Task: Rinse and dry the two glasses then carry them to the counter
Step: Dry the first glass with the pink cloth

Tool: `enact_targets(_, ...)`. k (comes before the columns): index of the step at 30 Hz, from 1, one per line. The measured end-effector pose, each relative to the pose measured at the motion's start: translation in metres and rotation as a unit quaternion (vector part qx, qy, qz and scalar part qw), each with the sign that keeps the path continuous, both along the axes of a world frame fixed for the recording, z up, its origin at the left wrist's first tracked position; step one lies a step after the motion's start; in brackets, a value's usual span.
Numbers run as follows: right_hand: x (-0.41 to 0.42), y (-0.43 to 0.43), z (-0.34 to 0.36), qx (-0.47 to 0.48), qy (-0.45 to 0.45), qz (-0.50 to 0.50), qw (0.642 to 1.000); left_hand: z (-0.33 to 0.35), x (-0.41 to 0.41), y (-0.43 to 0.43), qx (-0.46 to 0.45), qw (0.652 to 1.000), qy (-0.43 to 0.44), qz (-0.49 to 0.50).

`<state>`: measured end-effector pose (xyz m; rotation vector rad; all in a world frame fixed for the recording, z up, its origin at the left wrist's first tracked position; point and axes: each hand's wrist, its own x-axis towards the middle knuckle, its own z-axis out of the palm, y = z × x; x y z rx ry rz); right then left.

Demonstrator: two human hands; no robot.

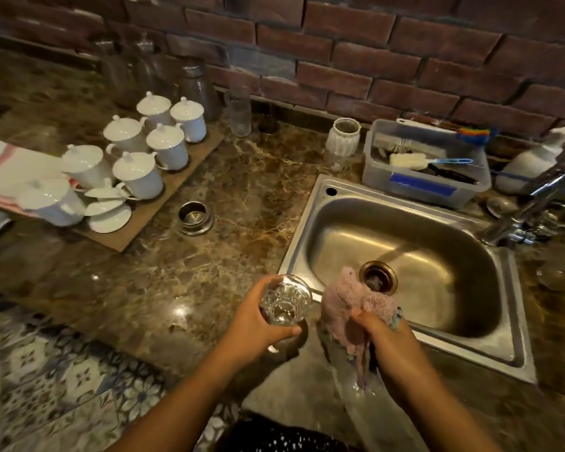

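My left hand (pixel 258 324) grips a clear faceted glass (pixel 286 301), mouth toward me, over the counter edge just left of the steel sink (pixel 405 223). My right hand (pixel 395 347) clutches a fluffy pink cloth (pixel 346 308) bunched over the sink's front left corner, right beside the glass. The cloth seems to wrap something, but what is inside stays hidden. A second clear glass (pixel 556 275) seems to stand on the counter right of the sink, dim and blurred.
A chrome tap (pixel 535 197) reaches over the sink from the right. Behind the sink sit a grey tub of brushes (pixel 424 187) and a white jar (pixel 343 137). White lidded cups (pixel 137 168) fill a board at left, near a small steel bowl (pixel 194 216). Brown marble counter (pixel 248 190) runs between.
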<state>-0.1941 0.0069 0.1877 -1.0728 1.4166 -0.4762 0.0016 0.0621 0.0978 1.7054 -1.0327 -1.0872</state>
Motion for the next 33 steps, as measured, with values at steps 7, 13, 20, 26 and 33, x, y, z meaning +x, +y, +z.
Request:
enact_targets(7, 0.011, 0.007, -0.011, 0.193, -0.22, -0.215, 0.932, -0.035, 0.044, -0.007, 0.034, 0.998, 0.019, 0.048)
enact_targets(13, 0.009, 0.009, -0.013, 0.263, -0.376, -0.225, 0.859, -0.052, 0.063, -0.01, 0.051, 0.996, 0.002, 0.078)
enact_targets(20, 0.009, 0.009, -0.02, 0.263, -0.417, -0.203, 0.846, -0.059, 0.074, -0.011, 0.057, 0.995, 0.014, 0.085)
enact_targets(26, 0.007, 0.014, -0.025, 0.276, -0.438, -0.191, 0.834, -0.057, 0.07, -0.011, 0.06, 0.995, 0.005, 0.084)
enact_targets(33, -0.013, 0.014, -0.025, 0.296, -0.448, -0.191, 0.822, -0.048, 0.056, -0.002, 0.063, 0.992, 0.013, 0.106)
